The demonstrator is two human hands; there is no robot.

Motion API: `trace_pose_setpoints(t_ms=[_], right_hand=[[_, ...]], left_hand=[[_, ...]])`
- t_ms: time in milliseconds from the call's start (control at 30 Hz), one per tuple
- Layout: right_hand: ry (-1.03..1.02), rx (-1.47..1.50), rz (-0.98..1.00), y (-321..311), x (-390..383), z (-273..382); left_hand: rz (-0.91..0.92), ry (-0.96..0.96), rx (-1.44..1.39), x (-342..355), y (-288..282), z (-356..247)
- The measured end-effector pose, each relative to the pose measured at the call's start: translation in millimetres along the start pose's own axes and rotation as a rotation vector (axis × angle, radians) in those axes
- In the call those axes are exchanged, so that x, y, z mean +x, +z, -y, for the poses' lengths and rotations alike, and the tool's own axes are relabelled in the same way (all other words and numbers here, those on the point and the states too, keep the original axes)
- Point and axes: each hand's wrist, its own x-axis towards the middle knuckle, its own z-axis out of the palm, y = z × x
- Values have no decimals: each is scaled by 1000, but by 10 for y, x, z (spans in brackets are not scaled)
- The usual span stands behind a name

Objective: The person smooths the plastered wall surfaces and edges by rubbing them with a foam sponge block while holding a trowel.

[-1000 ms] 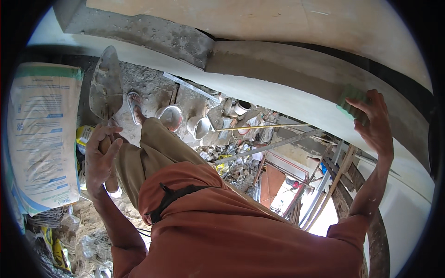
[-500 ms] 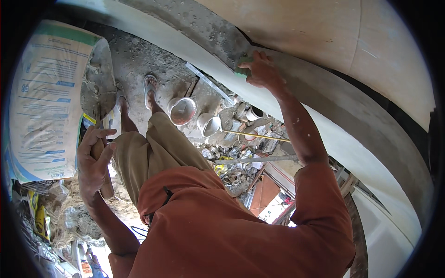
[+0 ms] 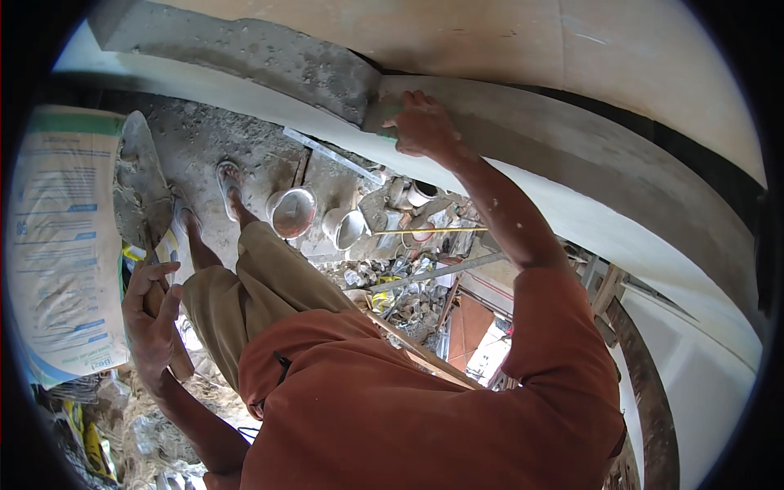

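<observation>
My left hand point(image 3: 149, 327) is closed around the wooden handle point(image 3: 181, 359) of a trowel, whose broad, mortar-smeared blade point(image 3: 139, 175) points up and away. Behind the blade stands a pale paper sack point(image 3: 69, 237) with a green band and blue stripes. At the far side, my right hand point(image 3: 425, 129) is closed over a green sponge, pressed on the grey plastered ledge point(image 3: 506, 118). Only slivers of the sponge show beside the fingers. Just left of that hand, a rougher, speckled strip of grey plaster point(image 3: 269, 61) ends in a slanted edge.
Two buckets, one with a reddish inside point(image 3: 294, 212) and one pale point(image 3: 344, 228), stand on the grey floor past my feet. A pale straight bar point(image 3: 331, 153) lies near the wall's foot. Poles, rubble and litter point(image 3: 408, 286) spread to the right. A wooden panel point(image 3: 637, 49) rises behind the ledge.
The whole view has shifted, so the ledge, buckets and feet sit further left. My right hand remains on the ledge near the plaster edge and covers more of the sponge. The trowel stays in my left hand.
</observation>
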Motion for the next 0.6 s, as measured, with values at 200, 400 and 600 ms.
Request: trace_pose_setpoints(t_ms=[200,400,600], right_hand=[[197,-69,-78,-1144,-1759,-599],[355,-107,-65,-2279,-3348,-1055],[147,73,-380,-2005,-2519,-567]], left_hand=[[70,3,32,191,96,-112],[103,-8,45,191,127,-202],[58,49,162,172,73,-250]])
